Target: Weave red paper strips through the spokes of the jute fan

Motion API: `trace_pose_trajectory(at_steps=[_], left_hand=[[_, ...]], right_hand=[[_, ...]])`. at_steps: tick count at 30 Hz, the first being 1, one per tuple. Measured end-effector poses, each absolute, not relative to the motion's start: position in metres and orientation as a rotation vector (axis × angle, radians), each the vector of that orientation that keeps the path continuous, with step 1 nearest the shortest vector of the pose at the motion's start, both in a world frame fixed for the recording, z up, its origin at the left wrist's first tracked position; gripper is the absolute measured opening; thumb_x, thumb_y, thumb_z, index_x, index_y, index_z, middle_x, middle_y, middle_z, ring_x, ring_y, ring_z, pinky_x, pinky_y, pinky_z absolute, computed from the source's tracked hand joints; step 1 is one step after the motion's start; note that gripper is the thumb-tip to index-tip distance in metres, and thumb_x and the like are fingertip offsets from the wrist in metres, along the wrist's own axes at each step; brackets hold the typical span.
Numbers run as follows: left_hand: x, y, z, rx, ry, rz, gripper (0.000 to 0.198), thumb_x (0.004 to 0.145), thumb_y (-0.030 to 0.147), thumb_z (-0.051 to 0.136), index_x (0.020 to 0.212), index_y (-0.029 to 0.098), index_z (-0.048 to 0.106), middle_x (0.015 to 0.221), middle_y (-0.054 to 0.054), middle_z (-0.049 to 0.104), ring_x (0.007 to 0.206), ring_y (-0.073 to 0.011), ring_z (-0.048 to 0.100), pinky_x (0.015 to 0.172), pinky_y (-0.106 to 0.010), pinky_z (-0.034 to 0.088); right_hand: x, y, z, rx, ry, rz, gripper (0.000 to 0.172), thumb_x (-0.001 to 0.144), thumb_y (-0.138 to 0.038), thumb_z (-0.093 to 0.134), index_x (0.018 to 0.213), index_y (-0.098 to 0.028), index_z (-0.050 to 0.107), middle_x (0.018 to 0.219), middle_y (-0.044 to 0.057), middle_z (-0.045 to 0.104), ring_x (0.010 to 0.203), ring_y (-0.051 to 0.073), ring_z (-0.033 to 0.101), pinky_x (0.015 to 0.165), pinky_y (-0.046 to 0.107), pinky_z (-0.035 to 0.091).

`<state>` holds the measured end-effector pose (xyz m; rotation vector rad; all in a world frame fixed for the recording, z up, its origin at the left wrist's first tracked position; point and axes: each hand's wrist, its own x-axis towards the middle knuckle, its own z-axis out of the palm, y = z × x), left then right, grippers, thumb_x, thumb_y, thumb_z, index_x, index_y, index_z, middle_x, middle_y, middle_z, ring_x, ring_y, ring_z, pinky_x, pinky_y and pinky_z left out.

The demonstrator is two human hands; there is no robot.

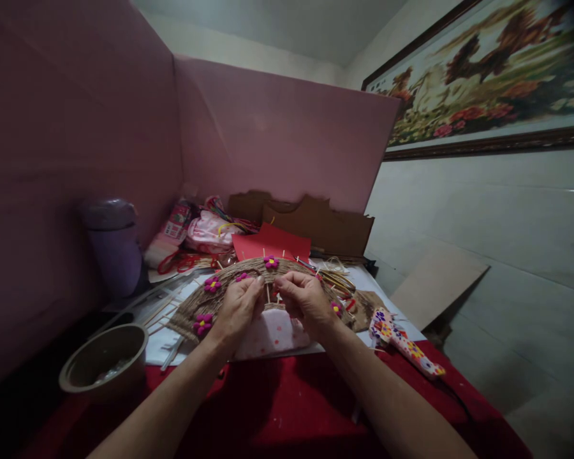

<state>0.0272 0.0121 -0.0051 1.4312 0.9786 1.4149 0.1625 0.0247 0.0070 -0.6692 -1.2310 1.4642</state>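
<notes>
A fan-shaped piece wound with brown twine (pixel 182 317) over thin sticks lies on the table. Pink flowers with yellow centres, one of them a felt-like flower (pixel 203 324), sit on it. My left hand (pixel 239 307) is closed in a pinch over the middle of the piece. Close beside it, my right hand (pixel 309 303) pinches too, fingertips near the bare sticks at the inner gap. Whatever is between the fingers is too small to make out. Under my hands is a white cloth with pink spots (pixel 268 335).
A brown bowl (pixel 104 357) stands at left, with a lidded purple cup (pixel 112 248) behind it. Red card (pixel 272 241) and torn cardboard (pixel 320 223) lean at the back. A flower-patterned glue-gun-shaped thing (pixel 406 344) lies right on the red tablecloth (pixel 277 408).
</notes>
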Motion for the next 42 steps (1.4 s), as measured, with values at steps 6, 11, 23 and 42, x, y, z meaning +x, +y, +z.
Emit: trace_pose_trajectory(at_steps=[6, 11, 23, 42], left_hand=[[0.028, 0.005, 0.002, 1.291, 0.977, 1.442, 0.004, 0.061, 0.013, 0.049, 0.062, 0.016, 0.052, 0.053, 0.003, 0.052, 0.041, -0.0061, 0.036, 0.038, -0.018, 0.024], [0.027, 0.001, 0.006, 1.233, 0.938, 1.34, 0.013, 0.067, 0.019, 0.042, 0.055, 0.017, 0.047, 0.044, 0.003, 0.046, 0.036, -0.0068, 0.033, 0.035, -0.018, 0.019], [0.027, 0.005, 0.001, 1.246, 0.784, 1.265, 0.034, 0.074, 0.044, 0.063, 0.062, 0.015, 0.048, 0.046, 0.006, 0.044, 0.033, -0.0023, 0.029, 0.031, -0.015, 0.018], [0.018, 0.007, 0.001, 1.12, 0.766, 1.172, 0.031, 0.068, 0.037, 0.068, 0.055, 0.015, 0.051, 0.037, 0.004, 0.046, 0.025, -0.0015, 0.024, 0.027, -0.016, 0.012]], right_hand=[[0.163, 0.028, 0.004, -0.641, -1.197, 1.414, 0.029, 0.065, -0.036, 0.075, 0.062, -0.016, 0.054, 0.04, -0.011, 0.037, 0.032, 0.001, 0.022, 0.03, 0.016, 0.013], [0.163, 0.028, 0.003, -0.62, -1.186, 1.409, 0.03, 0.065, -0.037, 0.075, 0.063, -0.016, 0.053, 0.04, -0.011, 0.037, 0.032, 0.001, 0.022, 0.031, 0.016, 0.013], [0.162, 0.022, 0.007, -0.626, -1.291, 1.309, 0.027, 0.067, -0.035, 0.072, 0.06, -0.016, 0.055, 0.041, -0.009, 0.037, 0.036, 0.003, 0.024, 0.033, 0.018, 0.015], [0.163, 0.023, 0.001, -0.687, -1.622, 0.996, 0.019, 0.074, -0.033, 0.063, 0.067, -0.016, 0.06, 0.054, -0.004, 0.048, 0.048, 0.008, 0.038, 0.045, 0.021, 0.03]])
